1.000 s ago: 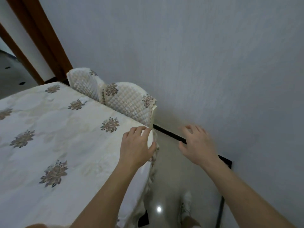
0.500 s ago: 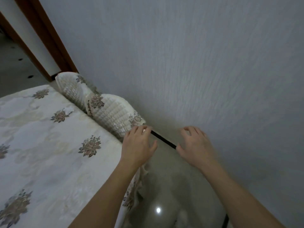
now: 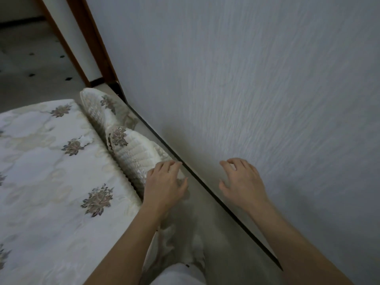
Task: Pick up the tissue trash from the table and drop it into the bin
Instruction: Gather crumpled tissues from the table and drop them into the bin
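Note:
My left hand (image 3: 164, 185) hangs palm down just past the table's corner, over the near chair's edge. Its fingers curl around a small white wad, the tissue (image 3: 182, 176), which shows only between forefinger and thumb. My right hand (image 3: 241, 182) hovers in front of the wall with its fingers spread and nothing in it. No bin is in view. The table (image 3: 51, 171) lies at the left under a cream cloth with brown flower patterns.
Two chairs with quilted cream covers (image 3: 135, 149) stand between the table and the grey wall (image 3: 246, 89). A narrow strip of floor (image 3: 216, 233) runs along the dark skirting. A wooden door frame (image 3: 90, 42) stands at the far end.
The view has swung right and forward along the wall. Both hands have left the table corner and now sit over the gap beside the near chair. The left hand's grip is unchanged.

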`<state>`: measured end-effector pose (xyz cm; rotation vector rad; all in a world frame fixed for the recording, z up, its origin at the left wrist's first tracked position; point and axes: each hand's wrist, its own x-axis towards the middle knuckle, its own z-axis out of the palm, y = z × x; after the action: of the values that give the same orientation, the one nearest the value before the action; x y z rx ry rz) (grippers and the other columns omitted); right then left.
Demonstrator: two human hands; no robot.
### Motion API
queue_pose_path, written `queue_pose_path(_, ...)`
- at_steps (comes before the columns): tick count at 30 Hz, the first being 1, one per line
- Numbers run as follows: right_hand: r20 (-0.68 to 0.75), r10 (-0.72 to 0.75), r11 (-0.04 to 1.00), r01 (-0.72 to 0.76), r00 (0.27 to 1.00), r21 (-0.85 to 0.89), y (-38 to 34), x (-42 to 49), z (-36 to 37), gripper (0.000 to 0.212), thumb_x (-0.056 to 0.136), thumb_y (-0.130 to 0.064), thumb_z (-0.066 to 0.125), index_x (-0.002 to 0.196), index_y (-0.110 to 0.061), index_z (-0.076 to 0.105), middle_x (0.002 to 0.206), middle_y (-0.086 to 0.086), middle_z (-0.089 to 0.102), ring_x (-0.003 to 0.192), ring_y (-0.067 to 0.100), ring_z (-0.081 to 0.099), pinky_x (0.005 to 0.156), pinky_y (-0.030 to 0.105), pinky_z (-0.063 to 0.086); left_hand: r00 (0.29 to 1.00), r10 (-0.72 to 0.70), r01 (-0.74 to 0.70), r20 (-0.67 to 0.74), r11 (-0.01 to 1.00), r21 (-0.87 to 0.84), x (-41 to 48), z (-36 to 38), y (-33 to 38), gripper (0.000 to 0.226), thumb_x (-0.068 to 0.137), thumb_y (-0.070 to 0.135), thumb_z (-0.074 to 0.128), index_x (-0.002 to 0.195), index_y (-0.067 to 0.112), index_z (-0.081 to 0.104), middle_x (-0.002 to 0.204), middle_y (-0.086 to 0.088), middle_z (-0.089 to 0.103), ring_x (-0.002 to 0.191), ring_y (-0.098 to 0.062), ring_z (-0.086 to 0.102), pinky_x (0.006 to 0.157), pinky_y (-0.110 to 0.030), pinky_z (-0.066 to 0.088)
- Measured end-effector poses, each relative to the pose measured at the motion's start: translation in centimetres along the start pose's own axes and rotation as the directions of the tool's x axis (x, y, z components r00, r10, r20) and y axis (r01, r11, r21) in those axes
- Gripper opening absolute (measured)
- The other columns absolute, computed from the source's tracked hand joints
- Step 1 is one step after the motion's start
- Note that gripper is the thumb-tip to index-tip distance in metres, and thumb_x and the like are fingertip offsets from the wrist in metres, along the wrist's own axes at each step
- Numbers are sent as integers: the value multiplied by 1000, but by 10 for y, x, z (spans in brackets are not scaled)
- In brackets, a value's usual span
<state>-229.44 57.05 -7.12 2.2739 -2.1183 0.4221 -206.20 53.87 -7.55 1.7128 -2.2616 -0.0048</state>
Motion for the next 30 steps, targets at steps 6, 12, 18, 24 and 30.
queue_pose_path(6, 20, -93, 996, 92, 995, 18, 17, 87, 20, 47, 78, -35, 57, 121, -15, 63, 116, 7, 62, 109, 26, 57, 91, 42, 46, 999, -51, 51, 3, 999, -9, 81, 37, -10, 50, 85, 52, 46, 123, 23, 58, 124, 1, 62, 113, -21, 54, 89, -40, 47)
queue_pose_path(12, 19, -144, 989, 144, 989, 24, 29, 200, 44, 45, 73, -27, 68, 116, -14, 66, 111, 7, 65, 104, 26, 60, 86, 40, 48, 993, -115, 114, 7, 993, 7, 180, 64, -37, 48, 85, 53, 45, 121, 24, 59, 121, 1, 63, 108, -22, 56, 83, -38, 47)
queue_pose_path(18, 16, -252, 966, 251, 968, 60, 15, 308, 61, 46, 73, -29, 72, 116, -15, 65, 110, 7, 65, 104, 26, 61, 87, 40, 50, 973, -229, 229, -29, 973, 6, 256, 65, -79, 48, 85, 54, 45, 118, 24, 62, 115, 1, 66, 105, -22, 59, 81, -38, 49)
queue_pose_path(24, 83, -384, 922, 377, 920, 88, -19, 383, 91, 47, 75, -32, 63, 118, -15, 65, 111, 7, 65, 104, 26, 61, 87, 41, 50, 933, -358, 360, -46, 932, 45, 281, 64, -132, 51, 83, 54, 43, 120, 24, 61, 117, 3, 65, 107, -22, 57, 84, -38, 48)
queue_pose_path(30, 120, -578, 815, 563, 807, 137, -75, 451, 123, 49, 74, -32, 56, 118, -13, 65, 112, 11, 65, 105, 32, 60, 87, 44, 49, 850, -521, 526, -77, 847, 74, 286, 56, -180, 48, 84, 52, 49, 123, 26, 58, 122, 3, 61, 111, -22, 54, 89, -41, 46)
